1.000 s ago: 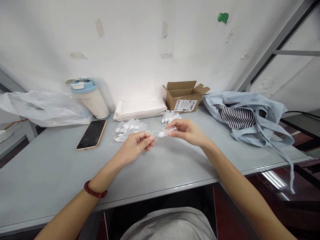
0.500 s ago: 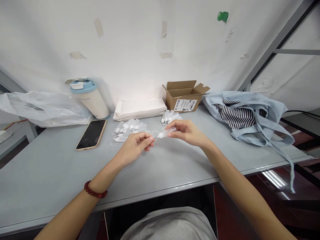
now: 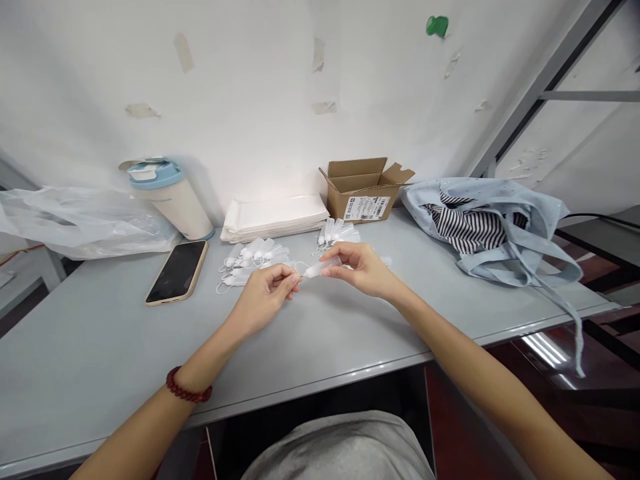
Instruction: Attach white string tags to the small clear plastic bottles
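White wall point(image 3: 250, 133) fills the background, with torn tape stuck to it and one green scrap point(image 3: 437, 26) high on the right. Against it stands one grey table point(image 3: 125, 353). One light-blue cloth bag point(image 3: 530, 200) with striped lining slumps at the table's right end, a strap hanging over the front edge. At the far left lies one crumpled white plastic bag point(image 3: 80, 223); one blue-lidded tumbler point(image 3: 175, 200) leans in view beside it. Along the back sit one stack of white sheets or trays point(image 3: 280, 215), its layers too fine to count, and one open cardboard box point(image 3: 361, 190) with a label. Two bare hands are over the table's middle: the right hand point(image 3: 353, 267) pinches a small translucent bottle point(image 3: 318, 268) between thumb and fingers, while the left hand point(image 3: 265, 293), thumb and forefinger pressed together, grips a thin dark piece point(image 3: 301, 276) at the bottle's tip. One phone point(image 3: 177, 271) lies left of them. Two groups of similar bottles rest behind the hands: a left cluster point(image 3: 257, 251) just beyond the left hand, and a right cluster point(image 3: 337, 231) before the box. Overlap prevents an exact count, and the hands block some from sight. Smallest is one red bracelet point(image 3: 187, 393) on the left wrist.
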The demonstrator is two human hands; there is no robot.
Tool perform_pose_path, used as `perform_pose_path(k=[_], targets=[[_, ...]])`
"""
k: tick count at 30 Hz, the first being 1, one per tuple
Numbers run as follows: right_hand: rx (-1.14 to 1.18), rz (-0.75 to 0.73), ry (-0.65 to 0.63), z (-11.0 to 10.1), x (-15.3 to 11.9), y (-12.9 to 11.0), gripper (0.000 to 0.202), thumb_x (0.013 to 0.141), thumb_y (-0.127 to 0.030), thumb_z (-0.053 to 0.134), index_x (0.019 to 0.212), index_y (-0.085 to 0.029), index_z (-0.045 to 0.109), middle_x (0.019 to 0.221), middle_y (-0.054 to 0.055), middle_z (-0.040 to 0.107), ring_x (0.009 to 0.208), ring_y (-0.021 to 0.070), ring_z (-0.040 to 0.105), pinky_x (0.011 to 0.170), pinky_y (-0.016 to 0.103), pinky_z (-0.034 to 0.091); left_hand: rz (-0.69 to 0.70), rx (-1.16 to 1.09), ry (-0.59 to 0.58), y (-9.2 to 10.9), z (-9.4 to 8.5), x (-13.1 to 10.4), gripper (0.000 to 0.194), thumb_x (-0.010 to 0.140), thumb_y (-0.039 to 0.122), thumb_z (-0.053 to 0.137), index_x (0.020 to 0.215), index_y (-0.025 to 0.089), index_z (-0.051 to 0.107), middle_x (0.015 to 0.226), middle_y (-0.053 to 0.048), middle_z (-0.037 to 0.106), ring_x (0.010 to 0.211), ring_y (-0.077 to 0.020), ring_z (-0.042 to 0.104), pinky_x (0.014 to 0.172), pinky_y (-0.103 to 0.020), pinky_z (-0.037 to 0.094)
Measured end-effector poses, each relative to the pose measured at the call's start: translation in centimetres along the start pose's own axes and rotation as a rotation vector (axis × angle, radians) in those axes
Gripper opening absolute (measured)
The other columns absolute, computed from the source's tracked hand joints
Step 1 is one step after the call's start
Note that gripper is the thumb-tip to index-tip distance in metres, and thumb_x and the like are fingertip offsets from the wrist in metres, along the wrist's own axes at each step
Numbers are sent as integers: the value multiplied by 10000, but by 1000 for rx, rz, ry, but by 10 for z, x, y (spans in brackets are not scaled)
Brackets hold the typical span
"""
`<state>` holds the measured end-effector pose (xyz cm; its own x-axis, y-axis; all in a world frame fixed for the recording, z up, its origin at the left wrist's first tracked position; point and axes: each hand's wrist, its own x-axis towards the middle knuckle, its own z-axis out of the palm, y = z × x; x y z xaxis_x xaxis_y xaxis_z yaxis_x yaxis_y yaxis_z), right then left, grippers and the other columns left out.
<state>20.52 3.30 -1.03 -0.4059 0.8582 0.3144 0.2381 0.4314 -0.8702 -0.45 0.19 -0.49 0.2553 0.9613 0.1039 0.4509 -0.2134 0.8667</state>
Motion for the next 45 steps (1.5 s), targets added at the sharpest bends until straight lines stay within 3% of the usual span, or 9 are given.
perform_pose_path(k=[13,19,23,31,45], targets=[[0,21,-9,8,0,3,184,757,-290,686,872,-146,667,773,37,639,639,137,569,628,296,450,-14,-13,-15,-7,6,1,257,811,398,539,697,174,592,642,-6,602,582,-138,555,584,-266,474],[-208,15,-128,7,1,-2,151,832,-244,610,910,-139,686,838,51,690,754,153,592,679,276,426,35,17,-2,-12,9,0,253,849,381,503,740,171,594,697,-7,611,606,-135,559,624,-269,460],[-285,-12,-212,6,0,-3,215,870,-290,570,922,-126,700,766,39,681,675,132,552,615,252,380,54,50,25,-12,8,0,255,865,391,492,781,177,603,722,-7,621,628,-137,562,631,-266,439],[-307,-83,-122,6,0,-1,208,839,-310,619,914,-125,679,784,35,671,662,118,531,603,233,366,65,61,24,-8,0,1,281,866,415,493,788,175,616,722,-9,619,630,-133,555,639,-254,452],[-328,-169,-76,14,-4,6,169,806,-214,662,938,-113,693,758,56,697,626,129,561,597,243,402,58,11,8,-11,5,-1,258,830,380,533,693,175,607,626,6,583,586,-126,540,597,-240,449]])
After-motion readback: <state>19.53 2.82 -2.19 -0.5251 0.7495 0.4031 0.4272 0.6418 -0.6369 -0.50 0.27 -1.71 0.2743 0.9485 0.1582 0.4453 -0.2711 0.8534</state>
